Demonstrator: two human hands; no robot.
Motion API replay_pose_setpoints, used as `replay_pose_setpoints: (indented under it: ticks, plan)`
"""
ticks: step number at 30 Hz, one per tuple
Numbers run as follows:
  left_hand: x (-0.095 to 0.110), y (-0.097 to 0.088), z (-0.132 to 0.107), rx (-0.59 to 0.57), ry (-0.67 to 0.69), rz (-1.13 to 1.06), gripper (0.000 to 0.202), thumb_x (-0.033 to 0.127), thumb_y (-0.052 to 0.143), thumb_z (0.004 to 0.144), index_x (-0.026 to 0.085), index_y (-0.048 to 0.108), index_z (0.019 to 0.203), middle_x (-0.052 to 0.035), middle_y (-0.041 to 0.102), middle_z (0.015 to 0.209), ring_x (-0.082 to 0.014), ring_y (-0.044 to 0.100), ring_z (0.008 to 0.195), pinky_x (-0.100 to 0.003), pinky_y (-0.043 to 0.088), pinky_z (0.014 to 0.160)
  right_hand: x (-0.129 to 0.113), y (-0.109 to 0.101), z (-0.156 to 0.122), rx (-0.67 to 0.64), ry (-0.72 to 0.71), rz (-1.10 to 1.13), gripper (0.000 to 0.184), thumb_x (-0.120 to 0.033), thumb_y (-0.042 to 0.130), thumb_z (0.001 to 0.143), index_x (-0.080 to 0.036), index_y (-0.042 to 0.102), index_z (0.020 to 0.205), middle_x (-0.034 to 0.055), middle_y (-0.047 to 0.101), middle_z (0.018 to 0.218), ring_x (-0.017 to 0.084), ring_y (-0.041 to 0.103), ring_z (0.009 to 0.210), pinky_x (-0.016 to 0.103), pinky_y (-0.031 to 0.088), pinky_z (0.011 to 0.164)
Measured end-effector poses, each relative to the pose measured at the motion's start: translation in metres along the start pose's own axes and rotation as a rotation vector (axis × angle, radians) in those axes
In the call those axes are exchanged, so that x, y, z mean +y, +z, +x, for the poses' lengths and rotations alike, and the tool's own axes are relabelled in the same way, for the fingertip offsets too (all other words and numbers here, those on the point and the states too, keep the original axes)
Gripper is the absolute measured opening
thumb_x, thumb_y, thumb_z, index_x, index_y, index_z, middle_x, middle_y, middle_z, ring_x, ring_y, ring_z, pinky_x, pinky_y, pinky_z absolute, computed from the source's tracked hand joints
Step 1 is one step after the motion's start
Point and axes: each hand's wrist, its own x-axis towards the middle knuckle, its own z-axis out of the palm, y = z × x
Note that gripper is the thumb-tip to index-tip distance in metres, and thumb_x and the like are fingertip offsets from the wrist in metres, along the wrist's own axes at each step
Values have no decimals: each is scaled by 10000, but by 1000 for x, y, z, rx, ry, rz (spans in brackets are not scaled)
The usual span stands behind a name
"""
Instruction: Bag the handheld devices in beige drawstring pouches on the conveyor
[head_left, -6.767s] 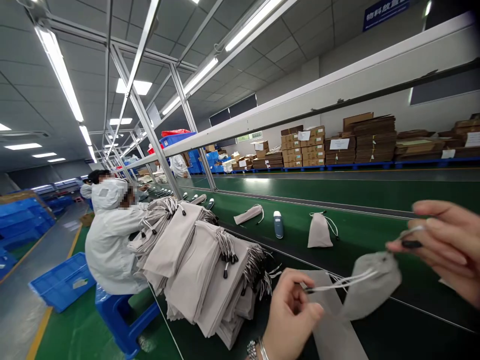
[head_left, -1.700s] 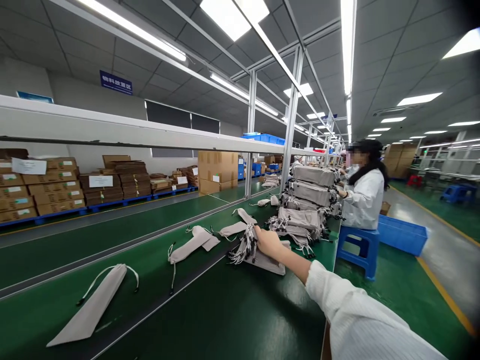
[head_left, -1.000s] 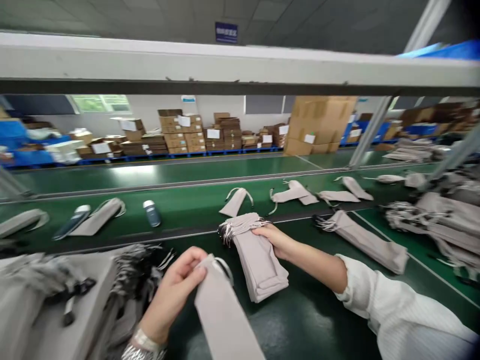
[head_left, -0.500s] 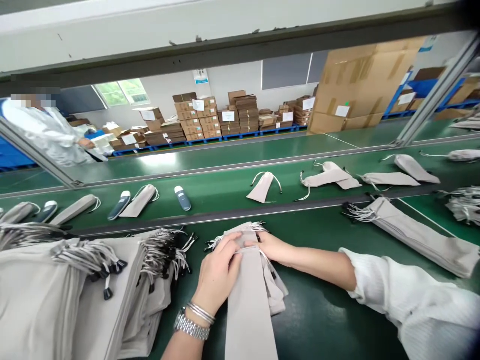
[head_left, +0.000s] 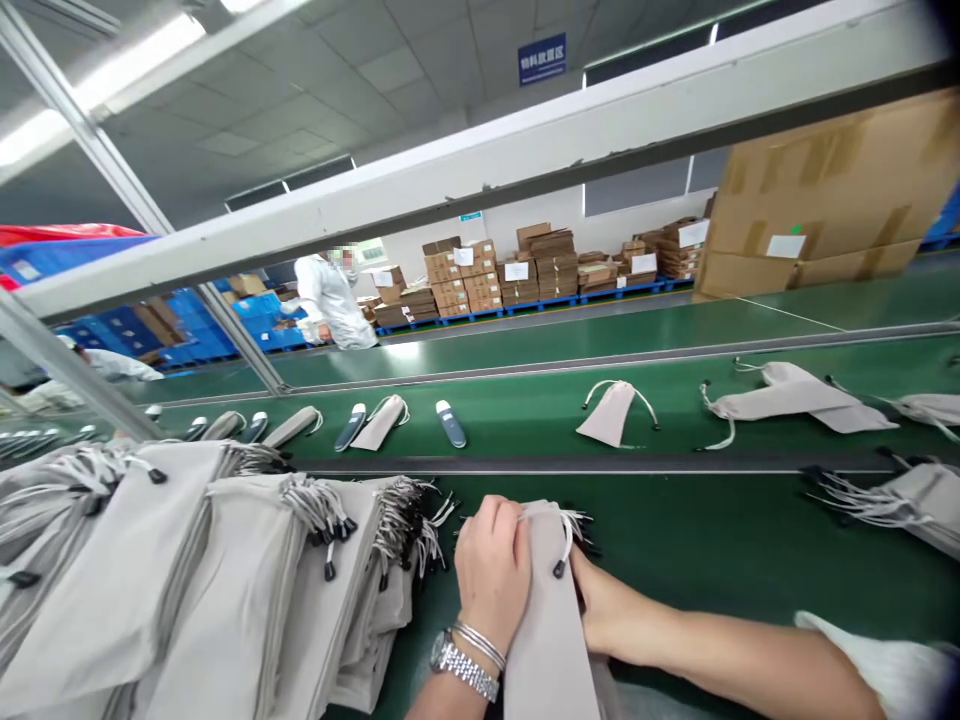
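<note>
My left hand (head_left: pixel 491 570), with a watch and bangles on its wrist, is closed on the top edge of a long grey drawstring pouch (head_left: pixel 551 620) that lies over a small stack of the same pouches. My right hand (head_left: pixel 600 600) rests just right of that pouch, mostly hidden under it, so its fingers do not show. The pouch's white cord with a black toggle (head_left: pixel 558 568) hangs over its face. The green worktop (head_left: pixel 712 540) carries both hands.
Large piles of grey pouches (head_left: pixel 187 580) fill the left. Another bundle (head_left: pixel 900 495) lies at the right edge. On the conveyor belt (head_left: pixel 525 415) behind lie single pouches (head_left: pixel 611 412) and small blue-white devices (head_left: pixel 451 424). A person in white (head_left: pixel 330 300) stands beyond. Cardboard boxes (head_left: pixel 825 200) stand at the back.
The view has swung from the right side of the line back to the left. My right hand brought a stack of pouches in front of me; my left hand laid a single pouch on it.
</note>
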Motion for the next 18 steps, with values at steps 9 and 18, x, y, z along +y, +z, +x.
replay_pose_setpoints:
  ticks: [9, 18]
  plan:
    - [7, 3, -2, 11, 68, 38, 165, 74, 451, 933, 189, 569, 947, -48, 645, 1037, -228, 579, 991, -497, 358, 1038, -11, -5, -13, -70, 110, 35, 1217, -229, 843, 555, -135, 176, 1569, 192, 475, 1459, 351, 495, 1297, 446, 371, 1120]
    - [8, 7, -4, -15, 60, 125, 188, 46, 432, 913, 185, 559, 925, -42, 626, 887, -220, 596, 852, -433, 461, 923, -17, -15, -33, -123, 206, -104, 914, -300, 718, 730, -168, 310, 1536, 148, 532, 1423, 329, 490, 1320, 383, 422, 1092]
